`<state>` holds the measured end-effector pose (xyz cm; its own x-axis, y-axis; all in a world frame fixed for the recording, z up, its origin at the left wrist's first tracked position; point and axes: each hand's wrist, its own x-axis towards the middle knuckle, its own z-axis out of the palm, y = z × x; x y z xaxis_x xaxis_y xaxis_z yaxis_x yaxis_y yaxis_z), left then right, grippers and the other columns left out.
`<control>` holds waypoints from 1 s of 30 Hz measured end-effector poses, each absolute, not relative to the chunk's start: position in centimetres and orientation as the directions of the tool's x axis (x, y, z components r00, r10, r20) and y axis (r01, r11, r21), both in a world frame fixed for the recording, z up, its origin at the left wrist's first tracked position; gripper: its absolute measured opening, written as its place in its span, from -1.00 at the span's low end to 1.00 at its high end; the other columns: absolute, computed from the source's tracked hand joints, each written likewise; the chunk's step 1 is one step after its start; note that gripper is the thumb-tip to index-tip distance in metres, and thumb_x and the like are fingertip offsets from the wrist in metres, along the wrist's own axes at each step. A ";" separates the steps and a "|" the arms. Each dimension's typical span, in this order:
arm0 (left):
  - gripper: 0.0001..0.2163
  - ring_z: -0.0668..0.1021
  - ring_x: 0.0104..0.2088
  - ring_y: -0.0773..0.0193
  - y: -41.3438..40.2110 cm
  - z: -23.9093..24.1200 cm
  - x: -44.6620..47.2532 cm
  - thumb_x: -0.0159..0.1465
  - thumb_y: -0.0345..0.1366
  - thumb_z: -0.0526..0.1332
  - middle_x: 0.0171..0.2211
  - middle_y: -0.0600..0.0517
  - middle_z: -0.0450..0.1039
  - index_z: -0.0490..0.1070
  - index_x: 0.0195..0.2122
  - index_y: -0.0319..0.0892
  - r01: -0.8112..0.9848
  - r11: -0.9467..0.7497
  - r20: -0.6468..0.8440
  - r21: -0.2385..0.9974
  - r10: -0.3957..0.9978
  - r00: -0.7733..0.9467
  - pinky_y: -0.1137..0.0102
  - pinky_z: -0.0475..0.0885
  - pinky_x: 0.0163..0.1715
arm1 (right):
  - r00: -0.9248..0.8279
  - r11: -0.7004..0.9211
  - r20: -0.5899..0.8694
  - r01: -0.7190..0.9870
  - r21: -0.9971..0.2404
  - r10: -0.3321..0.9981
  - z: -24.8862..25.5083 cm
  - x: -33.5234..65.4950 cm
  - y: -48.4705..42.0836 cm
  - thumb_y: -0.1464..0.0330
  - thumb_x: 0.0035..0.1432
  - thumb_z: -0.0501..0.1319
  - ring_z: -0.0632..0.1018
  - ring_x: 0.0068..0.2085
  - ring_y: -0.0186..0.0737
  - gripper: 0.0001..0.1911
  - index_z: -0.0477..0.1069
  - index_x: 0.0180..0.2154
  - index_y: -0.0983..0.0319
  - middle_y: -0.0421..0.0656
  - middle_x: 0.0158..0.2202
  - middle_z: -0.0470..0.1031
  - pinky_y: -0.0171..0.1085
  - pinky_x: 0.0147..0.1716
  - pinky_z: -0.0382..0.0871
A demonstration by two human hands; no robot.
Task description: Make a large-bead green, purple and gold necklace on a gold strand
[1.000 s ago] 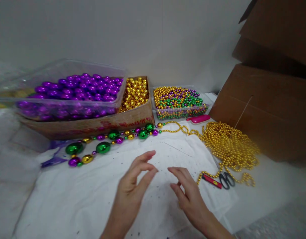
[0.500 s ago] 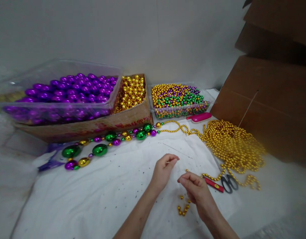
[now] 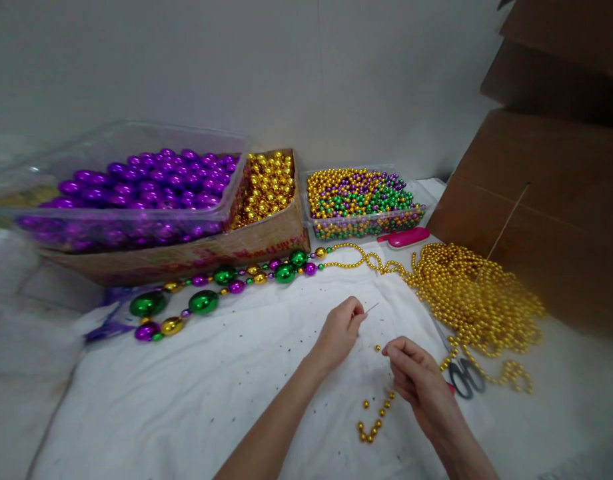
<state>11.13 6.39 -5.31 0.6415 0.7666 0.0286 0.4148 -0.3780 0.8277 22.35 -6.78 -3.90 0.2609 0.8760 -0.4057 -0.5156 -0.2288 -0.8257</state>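
My left hand point(image 3: 342, 328) is closed in a pinch on a thin needle point(image 3: 372, 308), whose tip sticks out to the right of the fingers. Close by on the right, my right hand point(image 3: 411, 370) has thumb and forefinger pressed together; what lies between them is too small to make out. A single gold bead point(image 3: 378, 348) rests on the white cloth point(image 3: 186, 393) between the hands. Below my right hand lies a short curved row of gold beads point(image 3: 370, 439), with one loose bead point(image 3: 366, 404) beside it.
A clear bin of purple beads point(image 3: 151, 180), a carton of gold beads point(image 3: 269, 180) and a tub of mixed small beads point(image 3: 364, 200) line the back. A bead necklace point(image 3: 203, 303) joins a heap of gold bead strands point(image 3: 471, 293). Scissors point(image 3: 466, 378) and a pink-handled tool point(image 3: 409, 237) lie at right.
The needle that lay on the cloth is now in my left hand. My right hand has shifted right and a little down, partly covering the red item beside the scissors.
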 end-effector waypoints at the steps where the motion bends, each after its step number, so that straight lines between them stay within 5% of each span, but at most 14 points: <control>1: -0.90 0.37 -0.54 0.39 5.5 -5.1 10.1 0.27 -0.30 0.03 -0.44 0.11 0.27 0.28 -0.28 -0.18 0.339 -0.217 -0.028 0.916 0.805 0.592 0.45 0.34 -0.56 | 0.296 -0.228 -0.392 -0.462 -0.857 0.871 -3.9 22.2 -6.6 0.17 0.02 0.29 -0.08 -0.66 -0.52 -0.72 0.36 -0.45 0.25 -0.41 -0.69 -0.08 -0.44 -0.72 -0.26; 4: -0.81 0.25 -0.67 0.47 2.5 -4.7 7.2 0.22 -0.24 0.10 -0.52 0.15 0.21 0.35 -0.21 -0.22 0.114 0.196 -0.227 0.974 0.842 0.490 0.53 0.20 -0.73 | 0.372 -0.221 -0.316 -0.276 -0.935 0.873 -4.1 21.1 -6.2 0.15 0.00 0.29 -0.04 -0.65 -0.50 -0.70 0.38 -0.47 0.26 -0.39 -0.68 -0.03 -0.41 -0.70 -0.22; 10: -0.79 0.09 -0.68 0.54 -1.7 -4.8 3.4 0.16 -0.21 0.23 -0.67 0.20 0.09 0.41 -0.28 -0.25 -0.132 0.492 -0.404 0.861 0.818 0.409 0.60 -0.10 -0.74 | 0.339 -0.189 -0.197 -0.058 -0.980 0.920 -4.5 17.8 -5.7 0.21 0.04 0.25 0.13 -0.56 -0.42 -0.75 0.40 -0.49 0.27 -0.30 -0.62 0.14 -0.38 -0.61 -0.03; 19: -0.75 0.15 -0.65 0.51 -3.4 -5.6 2.0 0.12 -0.22 0.26 -0.64 0.18 0.12 0.46 -0.21 -0.23 -0.214 0.511 -0.424 0.832 0.837 0.346 0.58 -0.07 -0.73 | 0.273 -0.183 -0.132 0.171 -0.968 0.953 -3.9 15.4 -6.4 0.23 0.12 0.16 0.13 -0.58 -0.41 -0.75 0.37 -0.49 0.27 -0.34 -0.65 0.05 -0.36 -0.59 -0.03; 30: -0.77 0.16 -0.64 0.49 -3.7 -5.5 1.6 0.13 -0.21 0.25 -0.66 0.17 0.13 0.48 -0.23 -0.22 -0.157 0.467 -0.399 0.870 0.854 0.335 0.57 0.01 -0.72 | 0.258 -0.189 -0.149 0.137 -0.972 0.955 -4.0 15.3 -6.3 0.28 0.09 0.16 0.16 -0.59 -0.41 -0.77 0.31 -0.54 0.25 -0.35 -0.66 0.07 -0.36 -0.59 -0.01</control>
<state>1.64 -3.65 -5.46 0.3347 0.8539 -0.3985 -0.1567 0.4675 0.8700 15.30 -6.28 -4.01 0.2579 0.9546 -0.1492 0.1374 -0.1891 -0.9723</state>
